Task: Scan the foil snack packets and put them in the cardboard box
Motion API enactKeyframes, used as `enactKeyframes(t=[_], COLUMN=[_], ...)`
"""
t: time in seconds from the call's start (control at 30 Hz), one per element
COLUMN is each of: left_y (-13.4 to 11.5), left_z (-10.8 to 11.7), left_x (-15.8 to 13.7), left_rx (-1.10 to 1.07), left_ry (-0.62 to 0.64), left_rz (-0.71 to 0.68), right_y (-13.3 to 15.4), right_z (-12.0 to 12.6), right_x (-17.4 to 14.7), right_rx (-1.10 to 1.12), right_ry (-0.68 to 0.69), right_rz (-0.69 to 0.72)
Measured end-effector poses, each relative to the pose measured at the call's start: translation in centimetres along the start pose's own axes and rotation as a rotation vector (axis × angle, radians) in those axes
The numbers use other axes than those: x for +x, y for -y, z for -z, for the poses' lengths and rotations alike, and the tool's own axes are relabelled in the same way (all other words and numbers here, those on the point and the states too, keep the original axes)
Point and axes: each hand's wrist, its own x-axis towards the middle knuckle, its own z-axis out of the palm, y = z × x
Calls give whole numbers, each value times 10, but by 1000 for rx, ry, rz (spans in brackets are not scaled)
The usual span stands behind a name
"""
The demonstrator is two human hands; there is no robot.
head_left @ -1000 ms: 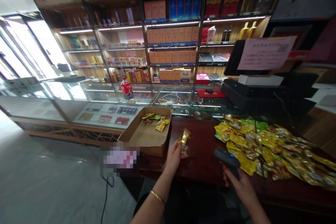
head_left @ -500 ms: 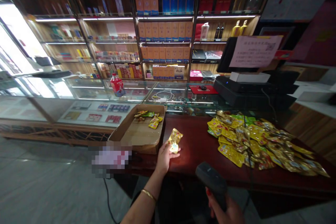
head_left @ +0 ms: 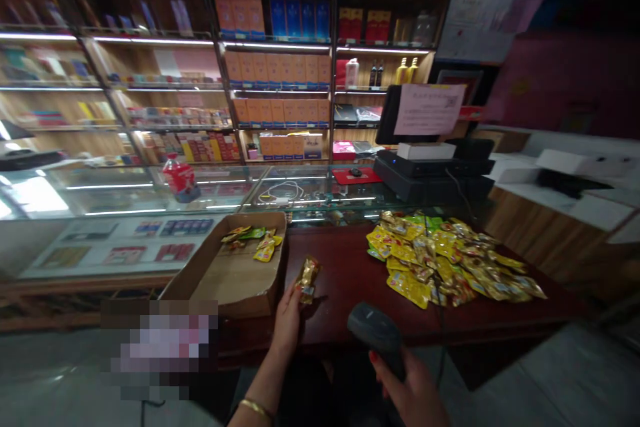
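My left hand (head_left: 287,317) pinches a small gold snack packet (head_left: 309,277) by its near end, just over the dark red table (head_left: 335,267) and right of a shallow cardboard box (head_left: 230,280). In the box lie several yellow and green packets (head_left: 265,248) at its far end. My right hand (head_left: 407,373) is wrapped around the handle of a black barcode scanner (head_left: 375,333), its head pointing forward and left. To the right, a heap of gold and yellow snack packets (head_left: 440,260) covers part of the table. The scanner's cord runs across the heap.
Behind the table stands a glass display counter (head_left: 235,183) with a red jug (head_left: 180,177), a white cable (head_left: 280,193) and a mouse on a red pad (head_left: 356,175). A monitor with a paper sheet (head_left: 429,109) stands behind the heap. Lit shelves hold boxed goods.
The bright scanner light on the packet has gone out. My left hand has turned the packet a little and it looks lower. The view has swung to the right.
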Motion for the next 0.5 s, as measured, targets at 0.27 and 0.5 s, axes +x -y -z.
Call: enactKeyframes(t=[0.27,0.5], left_y=[-10,2], left_z=[-1,-47], left_x=[4,44], left_rx=[293,306], left_ry=[0,191], left_rz=[-64,107], right_y=[-10,-45], right_z=[22,13], right_x=[90,108], right_rx=[226,424], right_ry=[229,220], right_rz=[134,122])
